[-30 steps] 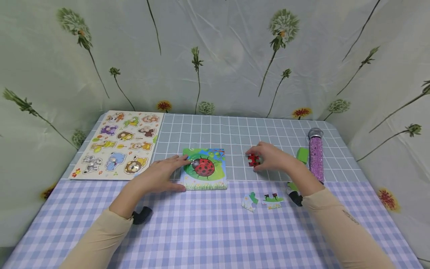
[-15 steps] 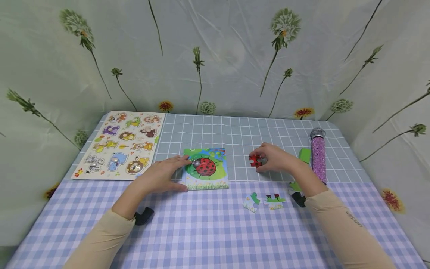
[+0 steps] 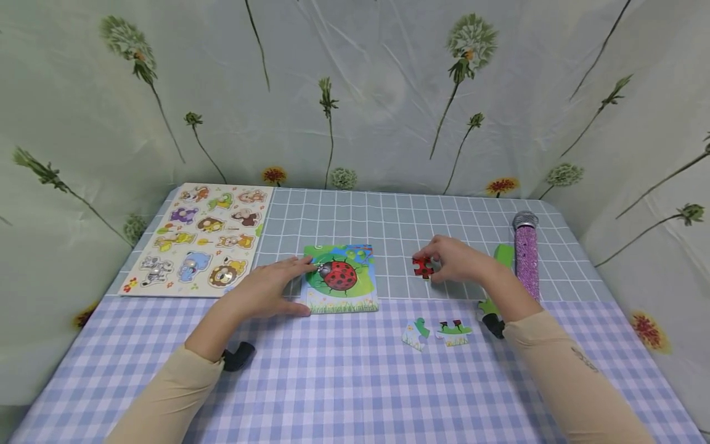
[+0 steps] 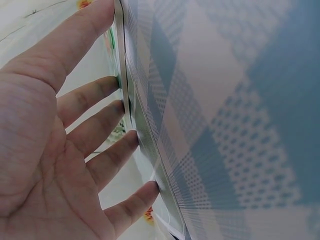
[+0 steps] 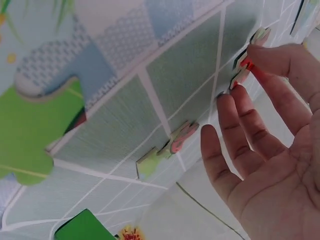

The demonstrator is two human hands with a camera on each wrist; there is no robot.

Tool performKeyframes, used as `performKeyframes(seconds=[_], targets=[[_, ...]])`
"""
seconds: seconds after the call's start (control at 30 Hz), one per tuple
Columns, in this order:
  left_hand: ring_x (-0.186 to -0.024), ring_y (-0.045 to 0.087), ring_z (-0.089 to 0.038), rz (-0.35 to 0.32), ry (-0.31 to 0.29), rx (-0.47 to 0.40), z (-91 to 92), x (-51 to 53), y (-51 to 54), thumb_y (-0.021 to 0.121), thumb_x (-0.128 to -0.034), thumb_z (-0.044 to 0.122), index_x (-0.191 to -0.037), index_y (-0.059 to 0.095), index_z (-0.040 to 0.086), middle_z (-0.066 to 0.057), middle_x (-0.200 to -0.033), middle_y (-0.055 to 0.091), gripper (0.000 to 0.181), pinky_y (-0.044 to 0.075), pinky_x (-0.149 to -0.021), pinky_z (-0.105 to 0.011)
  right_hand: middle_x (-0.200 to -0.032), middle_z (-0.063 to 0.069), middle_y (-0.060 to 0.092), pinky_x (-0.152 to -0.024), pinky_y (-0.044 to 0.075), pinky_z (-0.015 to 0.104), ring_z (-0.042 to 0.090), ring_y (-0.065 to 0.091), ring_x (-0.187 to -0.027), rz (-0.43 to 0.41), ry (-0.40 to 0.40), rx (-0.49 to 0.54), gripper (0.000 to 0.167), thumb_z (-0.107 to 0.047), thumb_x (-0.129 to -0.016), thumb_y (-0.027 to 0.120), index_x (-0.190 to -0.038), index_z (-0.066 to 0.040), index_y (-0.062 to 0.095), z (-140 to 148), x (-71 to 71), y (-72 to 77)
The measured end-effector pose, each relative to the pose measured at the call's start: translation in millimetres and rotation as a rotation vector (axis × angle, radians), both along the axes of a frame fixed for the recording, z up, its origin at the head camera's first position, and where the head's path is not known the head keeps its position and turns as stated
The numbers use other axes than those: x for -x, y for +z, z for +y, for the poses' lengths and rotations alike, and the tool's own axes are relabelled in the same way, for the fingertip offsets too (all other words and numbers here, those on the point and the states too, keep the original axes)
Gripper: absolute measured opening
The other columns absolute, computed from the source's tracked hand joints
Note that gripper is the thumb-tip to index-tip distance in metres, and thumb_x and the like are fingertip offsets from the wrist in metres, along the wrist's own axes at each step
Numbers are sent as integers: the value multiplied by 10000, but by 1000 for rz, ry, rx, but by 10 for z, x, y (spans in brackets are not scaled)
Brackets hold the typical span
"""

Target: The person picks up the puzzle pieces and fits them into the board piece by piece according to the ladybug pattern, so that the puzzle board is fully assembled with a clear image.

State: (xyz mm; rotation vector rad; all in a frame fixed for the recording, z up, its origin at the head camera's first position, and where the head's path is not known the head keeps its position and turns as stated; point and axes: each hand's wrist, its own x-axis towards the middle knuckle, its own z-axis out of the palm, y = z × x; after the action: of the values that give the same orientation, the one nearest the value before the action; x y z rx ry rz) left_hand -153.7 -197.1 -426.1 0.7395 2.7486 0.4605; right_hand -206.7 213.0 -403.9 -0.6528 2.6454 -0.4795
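Observation:
A square ladybug puzzle board lies in the middle of the table in the head view. My left hand rests at its left side with fingers spread and straight; in the left wrist view the fingertips touch the board edge and the surface beyond. To the board's right, my right hand pinches a red jigsaw piece with black spots between thumb and fingers, low over the grey grid mat. The right wrist view shows only part of this red piece, since the thumb covers some of it.
Two loose jigsaw pieces, a white-green one and a green one, lie on the checked cloth. A green block and a purple microphone lie right. An animal peg puzzle lies left.
The red piece has turned a little in my right fingers, which have shifted very slightly to the right. The left hand stays on the board; the head view has moved slightly.

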Motion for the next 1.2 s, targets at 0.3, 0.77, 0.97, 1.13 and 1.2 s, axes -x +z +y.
performKeyframes(seconds=[0.3, 0.77, 0.97, 1.13, 1.2], targets=[[-1599, 379, -414, -5, 6, 0, 15, 15, 23, 889, -851, 518, -1592, 540, 203, -94, -1729, 412, 878, 374, -1182, -758, -1154, 136, 686, -927, 574, 489, 289, 662, -1041, 47, 25, -8, 464, -66, -877, 833, -1336, -81, 765, 11, 55, 2], [-1589, 389, -430, -12, 8, -8, 12, 2, 24, 896, -850, 497, -1588, 546, 200, -106, -1725, 417, 870, 372, -1179, -761, -1063, 66, 710, -862, 558, 407, 204, 637, -952, 49, 65, 43, 493, -87, -806, 831, -1296, -85, 770, 62, 106, -70], [-1591, 388, -426, -15, 6, -11, 11, 27, 3, 899, -845, 503, -1587, 547, 205, -101, -1725, 418, 874, 373, -1181, -757, -1037, 39, 709, -836, 539, 370, 182, 612, -912, 59, 69, 51, 474, -112, -798, 831, -1268, -105, 770, 61, 98, -81], [-1587, 394, -428, -16, 4, -4, 6, 34, -4, 904, -840, 499, -1584, 551, 198, -110, -1722, 420, 877, 385, -1187, -737, -1036, 18, 715, -864, 547, 387, 185, 618, -920, 62, 62, 68, 451, -136, -818, 835, -1259, -111, 743, -40, 95, -51], [-1585, 395, -432, -17, 4, -6, 4, 30, 0, 907, -841, 487, -1582, 553, 190, -116, -1721, 420, 873, 389, -1192, -727, -1036, 14, 716, -873, 557, 395, 187, 625, -927, 59, 63, 82, 439, -139, -824, 835, -1250, -106, 732, -97, 95, -34]])
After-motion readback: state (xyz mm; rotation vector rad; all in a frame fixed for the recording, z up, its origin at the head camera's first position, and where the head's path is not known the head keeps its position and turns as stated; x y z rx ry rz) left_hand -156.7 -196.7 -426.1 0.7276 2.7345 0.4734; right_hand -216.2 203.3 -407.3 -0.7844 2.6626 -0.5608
